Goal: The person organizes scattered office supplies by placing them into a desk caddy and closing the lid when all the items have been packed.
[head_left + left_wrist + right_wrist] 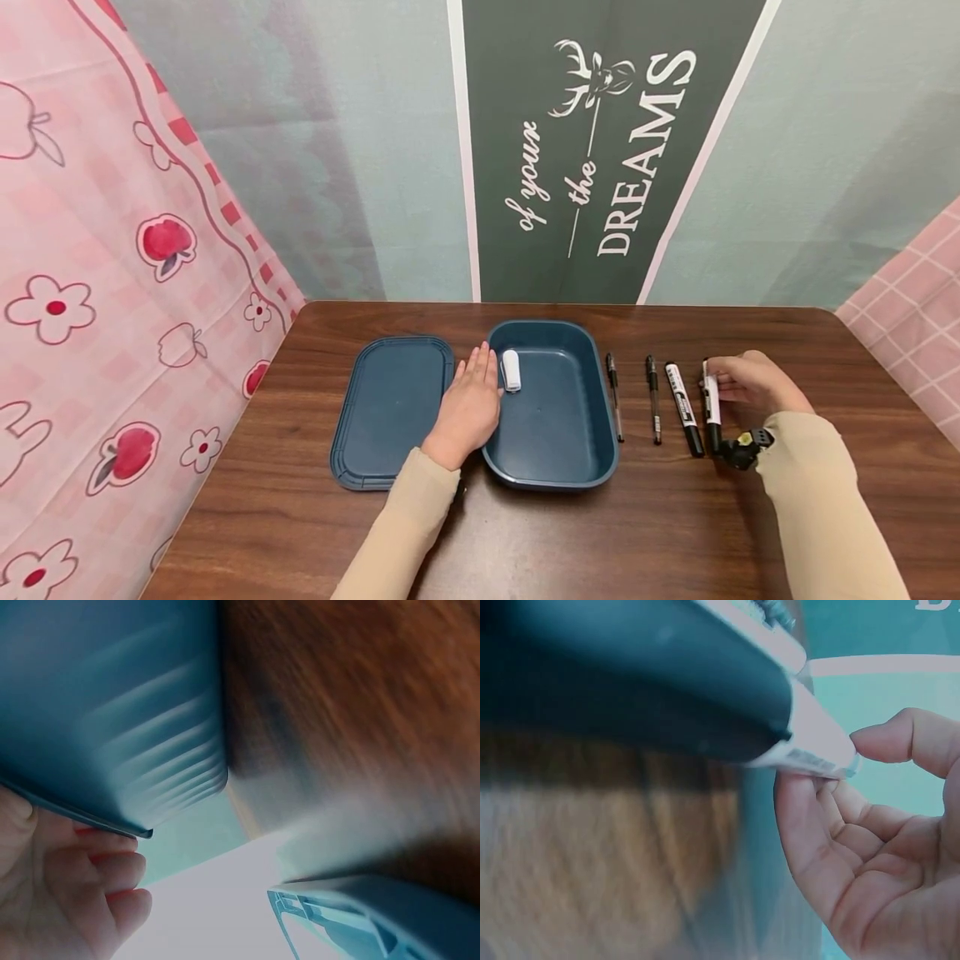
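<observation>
My left hand rests against the left rim of a dark blue plastic box. Its fingers lie straight along the rim in the head view; from the left wrist, they touch the rim's edge beside the ribbed wall. A small white object, its kind unclear, lies inside the box near that wall. On the right, my right hand pinches the far end of a black-and-white marker between thumb and fingers. The right wrist view shows the thumb on the marker's white end, its dark cap near the camera.
Left of the box lies a flat blue lid. Between box and right hand are a pen, a second pen and another black-and-white marker, set in a row on the brown wooden table. Curtains hang behind.
</observation>
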### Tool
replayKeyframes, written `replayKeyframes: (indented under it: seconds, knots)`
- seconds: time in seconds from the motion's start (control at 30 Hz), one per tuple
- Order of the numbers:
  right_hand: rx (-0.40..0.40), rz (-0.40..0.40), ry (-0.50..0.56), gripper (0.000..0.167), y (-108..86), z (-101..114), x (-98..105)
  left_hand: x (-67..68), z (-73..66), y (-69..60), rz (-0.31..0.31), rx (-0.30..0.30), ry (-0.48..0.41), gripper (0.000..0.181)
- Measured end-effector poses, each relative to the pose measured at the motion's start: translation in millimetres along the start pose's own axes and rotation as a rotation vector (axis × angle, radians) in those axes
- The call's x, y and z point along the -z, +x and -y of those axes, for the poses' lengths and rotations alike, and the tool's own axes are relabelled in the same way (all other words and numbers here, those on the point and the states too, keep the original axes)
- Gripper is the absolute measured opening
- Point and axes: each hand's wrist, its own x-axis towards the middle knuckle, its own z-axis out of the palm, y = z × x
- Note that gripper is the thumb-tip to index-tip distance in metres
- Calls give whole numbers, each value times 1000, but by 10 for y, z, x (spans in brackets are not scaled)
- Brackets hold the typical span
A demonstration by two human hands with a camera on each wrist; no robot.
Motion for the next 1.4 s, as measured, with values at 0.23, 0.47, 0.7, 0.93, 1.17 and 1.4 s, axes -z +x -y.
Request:
replayKeyframes:
  seconds: [0.23,0.47,0.7,0.93,1.17,1.4]
  knots:
    - [42,0,65,20,-58,132,-152,-59,12,-29,28,4,5,53]
    - [87,15,260,25,-51,437,-401,-103,122,34,51,22,24,54]
    - [143,46,379,31,-80,1010,-629,50,184,242,56,16,50,55]
    - [171,42,346,13,-92,1417,-965,168,168,308,74,17,61,55]
    - [148,29,253,16,-49,1489,-1363,116,118,190,102,19,48,55]
    - [116,24,166,23,-7,1419,-1671,37,42,39,133,27,21,56]
